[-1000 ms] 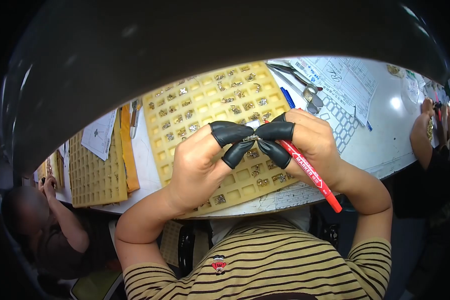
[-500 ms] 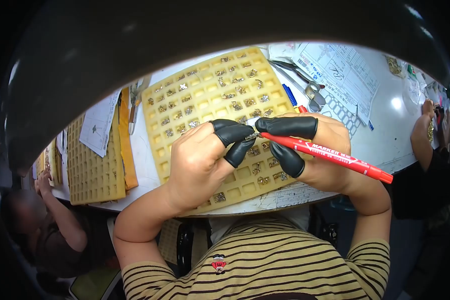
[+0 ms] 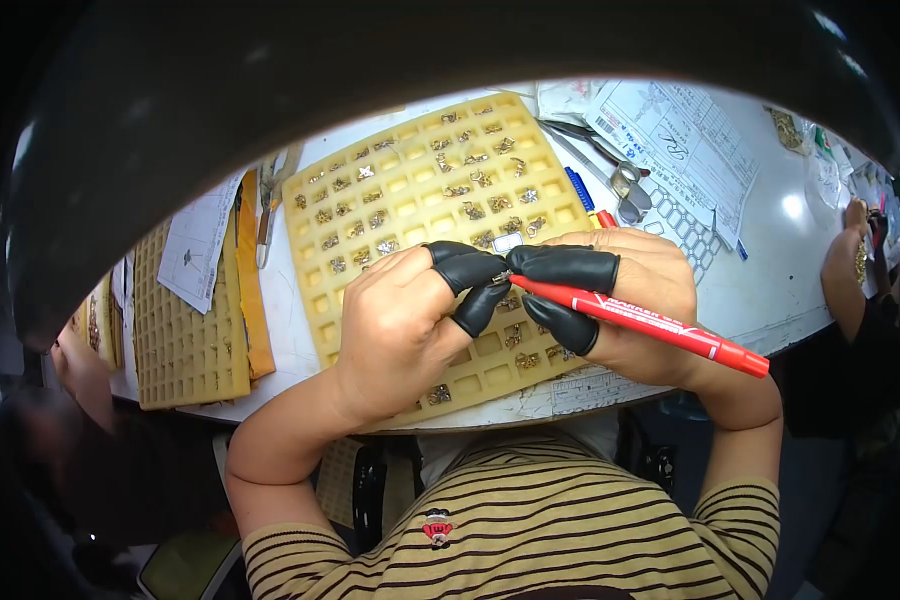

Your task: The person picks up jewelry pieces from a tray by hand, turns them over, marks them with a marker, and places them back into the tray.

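Note:
Black finger cots cover several fingertips of both hands. My left hand (image 3: pixel 395 310) pinches a small metal jewellery piece (image 3: pixel 502 278) between thumb and forefinger. In my right hand (image 3: pixel 650 275) is a red marker (image 3: pixel 670 328), slanting down to the right. The marker's left end meets or nearly meets the piece; exact contact is too small to tell. Both hands are above a yellow compartment tray (image 3: pixel 312 290), where many cells hold small gold- and silver-coloured metal pieces. A small white label-like item (image 3: pixel 508 243) lies just beyond my fingertips.
Another yellow tray (image 3: pixel 155 330) stands at the left, partly under paper (image 3: pixel 195 250). Beyond my right hand are a blue clip-like item (image 3: pixel 577 188), metal tools (image 3: pixel 628 180) and printed sheets (image 3: pixel 660 125). A co-worker's arm (image 3: pixel 842 270) is at the far right, another person at lower left.
My right hand has shifted slightly left, and the marker's far end has dropped down and left. My left hand stays nearly still. The person at lower left has moved an arm.

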### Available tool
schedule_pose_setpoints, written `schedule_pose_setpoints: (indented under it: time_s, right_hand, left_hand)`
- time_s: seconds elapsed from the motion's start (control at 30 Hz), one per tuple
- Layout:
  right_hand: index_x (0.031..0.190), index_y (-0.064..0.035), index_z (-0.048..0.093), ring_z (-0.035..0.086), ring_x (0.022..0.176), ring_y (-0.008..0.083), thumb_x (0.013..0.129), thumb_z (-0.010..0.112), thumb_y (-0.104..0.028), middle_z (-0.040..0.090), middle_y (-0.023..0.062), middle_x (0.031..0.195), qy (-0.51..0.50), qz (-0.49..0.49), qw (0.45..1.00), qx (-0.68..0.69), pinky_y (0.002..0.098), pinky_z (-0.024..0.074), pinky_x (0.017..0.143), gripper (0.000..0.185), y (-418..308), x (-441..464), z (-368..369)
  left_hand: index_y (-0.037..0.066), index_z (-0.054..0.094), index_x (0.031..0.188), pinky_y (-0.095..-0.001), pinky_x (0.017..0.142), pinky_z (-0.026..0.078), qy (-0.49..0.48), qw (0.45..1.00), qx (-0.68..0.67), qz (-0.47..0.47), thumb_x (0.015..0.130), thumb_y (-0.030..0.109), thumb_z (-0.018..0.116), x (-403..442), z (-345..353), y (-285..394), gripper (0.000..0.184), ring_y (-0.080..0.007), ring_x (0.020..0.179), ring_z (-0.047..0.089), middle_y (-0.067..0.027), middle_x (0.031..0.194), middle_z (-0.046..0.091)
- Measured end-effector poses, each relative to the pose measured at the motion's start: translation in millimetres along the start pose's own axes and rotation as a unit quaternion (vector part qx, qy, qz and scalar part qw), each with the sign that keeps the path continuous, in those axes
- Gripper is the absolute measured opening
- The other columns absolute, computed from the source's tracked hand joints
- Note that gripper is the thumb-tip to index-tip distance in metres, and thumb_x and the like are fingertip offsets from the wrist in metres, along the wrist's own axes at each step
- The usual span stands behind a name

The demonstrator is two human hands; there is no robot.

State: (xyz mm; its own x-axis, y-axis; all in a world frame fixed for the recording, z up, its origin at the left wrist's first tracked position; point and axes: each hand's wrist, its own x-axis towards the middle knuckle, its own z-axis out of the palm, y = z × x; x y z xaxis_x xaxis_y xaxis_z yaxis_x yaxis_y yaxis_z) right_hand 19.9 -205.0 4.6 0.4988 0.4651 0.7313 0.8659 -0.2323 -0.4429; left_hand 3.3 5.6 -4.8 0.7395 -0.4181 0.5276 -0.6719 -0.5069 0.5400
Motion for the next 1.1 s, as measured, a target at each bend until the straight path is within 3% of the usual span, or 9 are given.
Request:
schedule_pose_setpoints:
  time_s: [0.4, 0.5, 0.67, 1.03, 1.1]
  right_hand:
    - [0.09, 0.0004, 0.067, 0.067, 0.068, 0.0274, 0.067, 0.075, -0.005, 0.068, 0.0141, 0.083, -0.007, 0.011, 1.0, -0.004, 0.0312, 0.0531, 0.059, 0.025, -0.4, -1.7, -1.2]
    - [0.091, 0.0, 0.067, 0.064, 0.063, 0.0267, 0.064, 0.074, -0.004, 0.066, 0.0129, 0.076, 0.012, 0.003, 1.0, -0.019, 0.0324, 0.0509, 0.056, 0.028, 1.3, -2.6, -1.2]
    - [0.088, -0.001, 0.065, 0.055, 0.057, 0.0254, 0.052, 0.07, -0.003, 0.055, 0.0088, 0.066, -0.063, 0.037, 0.994, -0.076, 0.0352, 0.0421, 0.05, 0.036, 5.7, -7.1, -2.4]
    - [0.09, -0.0017, 0.065, 0.055, 0.059, 0.0258, 0.058, 0.069, -0.003, 0.055, 0.0089, 0.069, -0.036, 0.034, 0.997, -0.055, 0.0347, 0.0425, 0.052, 0.032, 6.9, -7.5, 1.3]
    - [0.092, -0.0007, 0.068, 0.055, 0.058, 0.023, 0.065, 0.073, 0.0, 0.059, 0.0095, 0.068, -0.049, 0.044, 0.997, -0.049, 0.0329, 0.0438, 0.054, 0.028, 4.8, -5.8, -0.9]
  left_hand:
    - [0.002, 0.067, 0.091, -0.0336, 0.061, 0.05, 0.015, 1.0, -0.005, 0.013, 0.069, 0.003, 0.071, 0.3, 1.9, -0.7, 0.022, -0.025, 0.069, 0.062, -0.009, 0.081, 0.065]
    - [0.002, 0.067, 0.091, -0.0337, 0.061, 0.05, 0.012, 1.0, -0.026, -0.005, 0.07, 0.002, 0.071, 0.0, 1.6, 0.5, 0.022, -0.0257, 0.069, 0.062, -0.0096, 0.081, 0.065]
    - [0.001, 0.066, 0.094, -0.0329, 0.062, 0.05, -0.002, 0.998, -0.057, -0.032, 0.072, -0.001, 0.069, 1.9, -1.8, 4.0, 0.022, -0.0255, 0.07, 0.063, -0.0109, 0.082, 0.065]
    - [0.0, 0.065, 0.098, -0.0305, 0.066, 0.051, -0.001, 0.995, -0.088, -0.045, 0.075, -0.001, 0.069, 1.7, -3.9, 4.9, 0.023, -0.0231, 0.076, 0.064, -0.0114, 0.087, 0.066]
    - [0.0, 0.065, 0.097, -0.0307, 0.066, 0.051, 0.005, 0.996, -0.086, -0.035, 0.075, -0.001, 0.069, 1.3, -3.1, 4.3, 0.023, -0.0232, 0.076, 0.064, -0.0113, 0.087, 0.066]
